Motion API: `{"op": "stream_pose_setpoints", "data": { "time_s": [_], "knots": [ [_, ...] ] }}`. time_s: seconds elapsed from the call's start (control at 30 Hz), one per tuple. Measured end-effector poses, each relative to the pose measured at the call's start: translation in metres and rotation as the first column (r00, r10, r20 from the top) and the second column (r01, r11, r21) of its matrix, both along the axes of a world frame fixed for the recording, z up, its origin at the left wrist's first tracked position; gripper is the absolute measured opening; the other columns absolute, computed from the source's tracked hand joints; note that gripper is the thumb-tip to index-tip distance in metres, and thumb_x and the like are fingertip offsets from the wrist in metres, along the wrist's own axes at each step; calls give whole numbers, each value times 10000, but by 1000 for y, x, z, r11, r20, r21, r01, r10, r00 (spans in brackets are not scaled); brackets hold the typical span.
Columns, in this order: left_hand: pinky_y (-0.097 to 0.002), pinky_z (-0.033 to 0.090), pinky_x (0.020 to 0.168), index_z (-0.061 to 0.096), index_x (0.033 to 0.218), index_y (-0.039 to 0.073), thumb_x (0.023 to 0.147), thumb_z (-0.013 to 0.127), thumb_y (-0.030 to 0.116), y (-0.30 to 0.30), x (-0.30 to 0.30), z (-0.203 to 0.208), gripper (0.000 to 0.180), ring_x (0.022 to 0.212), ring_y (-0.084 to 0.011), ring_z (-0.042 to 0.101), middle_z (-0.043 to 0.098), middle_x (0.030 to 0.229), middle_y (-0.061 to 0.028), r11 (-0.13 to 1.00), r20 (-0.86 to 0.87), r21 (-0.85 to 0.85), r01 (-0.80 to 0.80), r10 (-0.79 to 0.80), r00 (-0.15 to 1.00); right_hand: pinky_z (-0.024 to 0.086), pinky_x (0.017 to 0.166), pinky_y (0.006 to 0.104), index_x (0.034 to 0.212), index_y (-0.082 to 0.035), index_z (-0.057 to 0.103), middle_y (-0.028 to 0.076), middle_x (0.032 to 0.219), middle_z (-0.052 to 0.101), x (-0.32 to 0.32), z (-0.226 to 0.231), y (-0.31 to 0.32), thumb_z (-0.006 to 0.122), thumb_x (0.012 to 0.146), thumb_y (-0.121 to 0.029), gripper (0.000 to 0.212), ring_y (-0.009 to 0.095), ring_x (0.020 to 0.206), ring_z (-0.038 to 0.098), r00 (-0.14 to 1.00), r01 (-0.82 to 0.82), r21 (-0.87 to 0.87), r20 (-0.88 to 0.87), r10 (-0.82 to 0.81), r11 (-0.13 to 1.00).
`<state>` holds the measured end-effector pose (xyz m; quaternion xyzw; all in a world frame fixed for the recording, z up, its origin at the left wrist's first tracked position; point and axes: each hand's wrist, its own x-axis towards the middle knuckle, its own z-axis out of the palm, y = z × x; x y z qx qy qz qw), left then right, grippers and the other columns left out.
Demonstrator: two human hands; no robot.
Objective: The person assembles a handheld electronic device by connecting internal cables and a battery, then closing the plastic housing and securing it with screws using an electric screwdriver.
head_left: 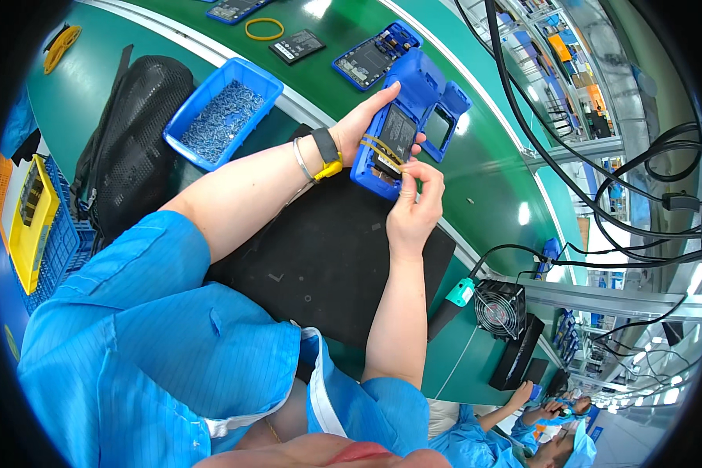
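Note:
My left hand [366, 113] is wrapped round a blue handheld device [378, 181], held tilted above the bench with its open back toward me. A black battery [398, 131] lies in the device's bay. Across the battery runs a yellow rubber band [381, 146], in two strands. The thumb and forefinger of my right hand [416, 209] pinch together at the band's near end, by the battery's lower edge. The exact grip of those fingertips is partly hidden. A wristband with a yellow clip [329, 167] sits on my left wrist.
A blue bin of screws [223, 123] stands left of a black mat [320, 257]. Beyond lie another opened device [373, 56], a loose battery [297, 47] and a rubber band [264, 30]. A fan [500, 310] and hanging black cables [569, 179] are at right; a co-worker [515, 437] sits lower right.

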<state>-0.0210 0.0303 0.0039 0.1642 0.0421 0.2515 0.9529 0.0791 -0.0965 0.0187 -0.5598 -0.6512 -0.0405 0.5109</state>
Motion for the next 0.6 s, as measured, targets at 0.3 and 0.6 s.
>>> {"op": "stream_pose_setpoints", "data": {
  "time_s": [0.3, 0.6],
  "knots": [
    [-424, 533, 765, 546, 1123, 48, 823, 444, 677, 1, -2, -2, 705, 838, -280, 642, 633, 992, -153, 977, -49, -8, -213, 212, 976, 420, 696, 283, 809, -14, 557, 41, 716, 569, 24, 26, -9, 662, 795, -80, 125, 150, 700, 527, 968, -192, -480, -235, 85, 856],
    [-393, 523, 772, 582, 979, -12, 745, 480, 748, 4, -3, -2, 802, 812, -262, 640, 634, 856, -140, 903, -211, 65, -426, 429, 878, 315, 528, 221, 649, -18, 483, -32, 574, 435, -14, 36, -18, 697, 795, -148, 289, 54, 565, 386, 873, -406, -478, -453, 178, 779]
  ]
}}
